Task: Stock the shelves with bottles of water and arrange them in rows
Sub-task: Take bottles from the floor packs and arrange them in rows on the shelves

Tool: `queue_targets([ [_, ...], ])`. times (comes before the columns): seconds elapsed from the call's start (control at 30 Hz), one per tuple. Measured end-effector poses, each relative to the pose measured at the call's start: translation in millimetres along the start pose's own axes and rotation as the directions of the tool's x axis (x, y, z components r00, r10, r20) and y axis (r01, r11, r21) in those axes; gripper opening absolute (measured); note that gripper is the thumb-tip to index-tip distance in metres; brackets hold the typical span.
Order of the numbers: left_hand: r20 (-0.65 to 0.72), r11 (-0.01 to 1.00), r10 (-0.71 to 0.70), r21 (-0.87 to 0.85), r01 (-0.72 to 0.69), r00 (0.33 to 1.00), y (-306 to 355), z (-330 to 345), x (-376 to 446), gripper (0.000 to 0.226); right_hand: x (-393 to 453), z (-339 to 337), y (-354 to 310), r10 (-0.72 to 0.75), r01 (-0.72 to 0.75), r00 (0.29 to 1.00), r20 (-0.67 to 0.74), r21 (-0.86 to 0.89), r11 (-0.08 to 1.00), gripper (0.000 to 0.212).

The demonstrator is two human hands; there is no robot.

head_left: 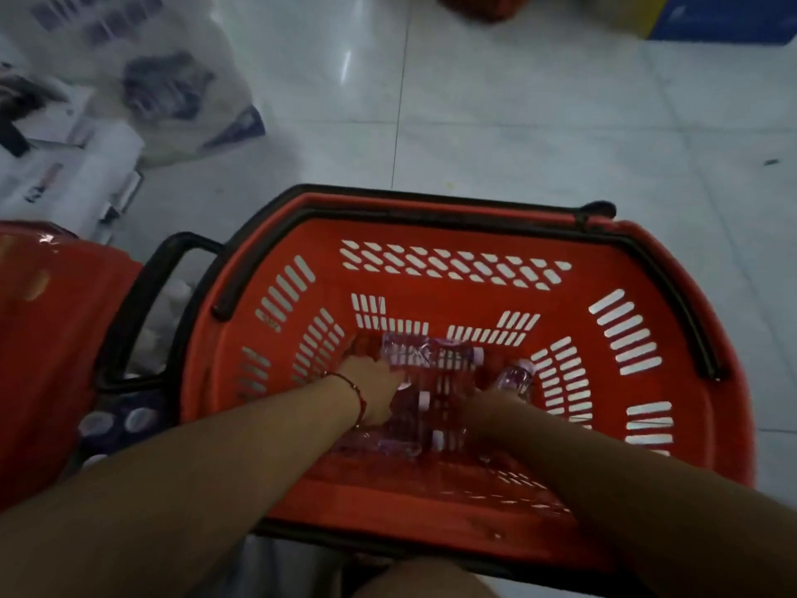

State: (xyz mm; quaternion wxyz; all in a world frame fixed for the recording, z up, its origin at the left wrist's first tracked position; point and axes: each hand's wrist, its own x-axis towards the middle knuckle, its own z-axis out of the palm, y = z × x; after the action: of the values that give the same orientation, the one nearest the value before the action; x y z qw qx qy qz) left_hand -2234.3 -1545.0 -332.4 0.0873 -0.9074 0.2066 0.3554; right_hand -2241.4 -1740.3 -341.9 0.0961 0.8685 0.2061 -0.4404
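Note:
A red plastic shopping basket (625, 338) with black handles stands on the floor below me. Several small clear water bottles with purple labels lie on its bottom. Both my arms reach down into it. My left hand (373, 390), with a red string on the wrist, rests on a bottle (431, 355) lying crosswise at the far side. My right hand (487, 410) is beside another bottle (515, 377) near the right wall; its fingers are partly hidden and blurred. More bottles (405, 442) lie between and under my forearms.
A pack of white-capped bottles (116, 420) sits left of the basket, next to something red (51, 338). Plastic-wrapped packages (164, 84) lie on the white tiled floor (539, 114) at upper left. A blue and yellow box (711, 17) stands at the top right.

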Motion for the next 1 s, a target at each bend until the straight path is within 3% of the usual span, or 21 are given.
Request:
queue_targets([
  [0.13, 0.108, 1.0, -0.018, 0.002, 0.018, 0.994, -1, 16, 30, 0.053, 15, 16, 5, -0.086, 0.087, 0.996, 0.012, -0.118, 0.989, 0.08],
  [0.23, 0.184, 0.996, -0.062, -0.05, 0.073, 0.981, -16, 27, 42, 0.063, 25, 24, 12, -0.11, 0.106, 0.994, -0.006, -0.211, 0.972, 0.076],
  [0.33, 0.177, 0.989, -0.109, -0.083, 0.125, 0.978, -20, 28, 46, 0.069, 41, 23, 27, -0.081, 0.084, 0.996, 0.022, -0.279, 0.957, 0.066],
  [0.4, 0.166, 0.984, -0.122, -0.108, 0.141, 0.979, -18, 27, 44, 0.071, 50, 18, 33, -0.136, 0.134, 0.991, 0.017, -0.319, 0.938, 0.074],
  [0.47, 0.17, 0.975, -0.12, -0.166, 0.148, 0.978, -18, 22, 41, 0.07, 54, 18, 33, -0.155, 0.143, 0.988, -0.026, -0.255, 0.956, 0.071],
  [0.53, 0.161, 0.952, -0.122, -0.259, 0.161, 0.979, -23, 13, 33, 0.066, 45, 9, 29, -0.115, 0.107, 0.984, -0.133, -0.065, 0.992, 0.049],
  [0.63, 0.101, 0.888, -0.125, -0.433, 0.156, 0.987, -34, -10, 9, 0.047, 24, -9, 27, -0.059, 0.085, 0.989, -0.134, 0.197, 0.977, 0.065],
  [0.73, -0.026, 0.767, -0.147, -0.634, 0.097, 0.989, -49, -33, -35, 0.05, 3, -29, 25, 0.001, 0.104, 0.972, -0.236, 0.43, 0.897, 0.083],
  [0.83, -0.206, 0.597, -0.261, -0.802, -0.01, 0.943, -53, -61, -105, 0.041, -35, -60, 18, 0.031, 0.276, 0.925, -0.378, 0.728, 0.628, 0.085],
  [0.9, -0.274, 0.407, -0.343, -0.905, -0.12, 0.899, -48, -79, -163, 0.029, -68, -88, 4, 0.009, 0.404, 0.887, -0.462, 0.784, 0.471, 0.059],
  [1.0, -0.24, 0.023, -0.505, -0.964, -0.265, 0.829, -46, -81, -242, 0.036, -128, -137, -26, -0.012, 0.626, 0.767, -0.641, 0.745, 0.232, 0.04],
])
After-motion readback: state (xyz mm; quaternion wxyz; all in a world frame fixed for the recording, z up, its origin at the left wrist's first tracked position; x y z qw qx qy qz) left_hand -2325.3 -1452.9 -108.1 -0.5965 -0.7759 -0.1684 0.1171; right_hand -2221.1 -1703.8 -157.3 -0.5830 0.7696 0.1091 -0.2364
